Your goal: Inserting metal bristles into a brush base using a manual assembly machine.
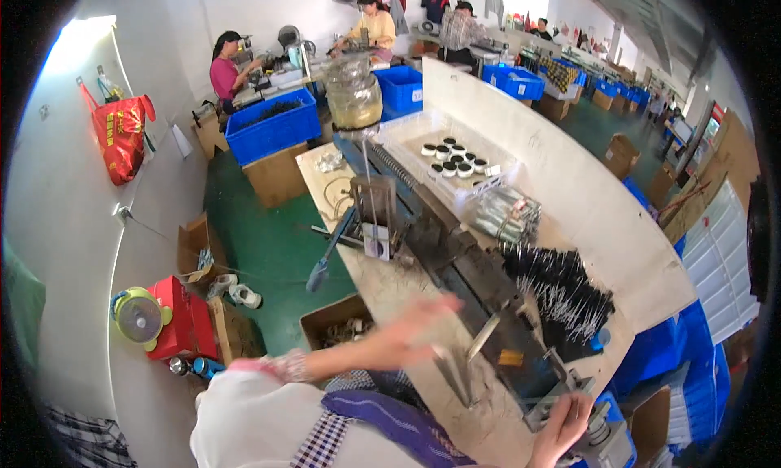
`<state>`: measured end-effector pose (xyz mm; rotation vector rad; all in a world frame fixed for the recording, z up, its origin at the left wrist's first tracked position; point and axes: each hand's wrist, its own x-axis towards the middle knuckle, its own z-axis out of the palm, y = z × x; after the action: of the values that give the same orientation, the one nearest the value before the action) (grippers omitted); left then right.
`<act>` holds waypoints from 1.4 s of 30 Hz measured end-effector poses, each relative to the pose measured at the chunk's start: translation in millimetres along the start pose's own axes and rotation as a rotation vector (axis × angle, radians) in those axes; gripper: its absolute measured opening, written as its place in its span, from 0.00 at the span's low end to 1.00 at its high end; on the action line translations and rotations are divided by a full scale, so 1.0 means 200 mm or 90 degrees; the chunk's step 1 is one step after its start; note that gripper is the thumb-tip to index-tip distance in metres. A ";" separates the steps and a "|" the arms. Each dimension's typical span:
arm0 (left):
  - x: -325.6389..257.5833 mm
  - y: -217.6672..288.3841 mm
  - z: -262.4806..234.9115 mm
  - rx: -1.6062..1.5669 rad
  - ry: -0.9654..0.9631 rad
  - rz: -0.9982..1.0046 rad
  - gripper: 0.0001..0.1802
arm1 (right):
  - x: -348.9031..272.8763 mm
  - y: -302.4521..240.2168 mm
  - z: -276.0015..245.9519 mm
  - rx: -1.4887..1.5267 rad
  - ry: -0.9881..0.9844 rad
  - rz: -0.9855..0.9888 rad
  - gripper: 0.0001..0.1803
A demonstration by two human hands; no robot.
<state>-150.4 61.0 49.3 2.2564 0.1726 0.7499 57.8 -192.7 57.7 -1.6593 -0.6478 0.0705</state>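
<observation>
My left hand (pixel 419 326) is blurred with motion above the workbench (pixel 390 285), fingers spread, and seems to hold nothing. Just right of it stand thin metal rods (pixel 460 358) sticking up from the dark machine track (pixel 480 285). My right hand (pixel 561 427) rests at the near end of the machine, fingers curled on a grey metal part (pixel 586 395). A pile of black brushes with silver handles (pixel 561 293) lies to the right of the track.
A clear tray with black-and-white round caps (pixel 455 159) sits farther along the bench, beside a bundle of silver tubes (pixel 508 212). Blue crates (pixel 272 126), cardboard boxes (pixel 338 322) and a red bag (pixel 122 134) surround the bench. Several people work at tables in the back.
</observation>
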 end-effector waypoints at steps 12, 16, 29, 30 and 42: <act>0.03 -0.16 0.28 -0.405 0.048 -0.168 0.17 | 0.35 -0.10 0.18 -0.335 -0.180 -0.291 0.11; 0.10 -0.01 0.48 -0.455 -0.067 -0.264 0.15 | 0.36 -0.06 0.27 -0.423 -0.233 -0.365 0.10; 0.22 -0.21 -0.13 -1.093 0.031 -0.486 0.12 | 0.45 -0.11 0.30 -0.497 -0.372 -0.362 0.07; 0.16 -0.26 -0.11 -0.875 -0.049 -0.455 0.13 | 0.53 -0.12 0.32 -0.451 -0.352 -0.323 0.04; 0.41 -0.09 0.47 -0.203 -0.422 -0.165 0.15 | 0.99 0.04 0.61 -0.766 -0.491 -0.197 0.15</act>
<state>-28.7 42.9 22.8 2.0034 0.0195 -0.1186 178.5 5.5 85.8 -2.6618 -1.7584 0.1075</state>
